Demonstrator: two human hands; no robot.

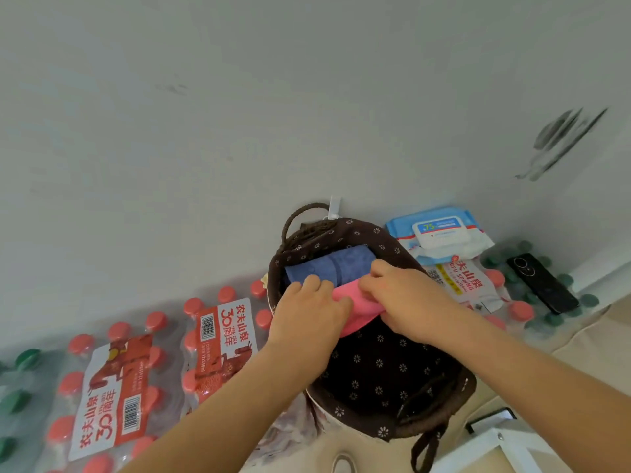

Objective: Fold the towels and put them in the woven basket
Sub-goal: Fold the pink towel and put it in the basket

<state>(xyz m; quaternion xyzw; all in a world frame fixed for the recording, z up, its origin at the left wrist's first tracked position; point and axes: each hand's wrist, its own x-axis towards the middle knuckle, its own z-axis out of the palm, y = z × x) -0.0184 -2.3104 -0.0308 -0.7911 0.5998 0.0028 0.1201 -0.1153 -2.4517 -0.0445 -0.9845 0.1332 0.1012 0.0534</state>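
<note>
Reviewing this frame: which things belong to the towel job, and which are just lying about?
Job in hand: pink towel, held by the left hand and right hand; blue towel lying inside; woven basket.

Lying about: packs of bottled water; wet wipes pack; black phone.

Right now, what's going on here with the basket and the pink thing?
A person is putting towels away. Both the left hand and the right hand grip a folded pink towel inside the mouth of the woven basket. A folded blue towel lies in the basket just beyond it. Packs of bottled water sit beside the basket, with a wipes pack and a phone on its other side.
</note>
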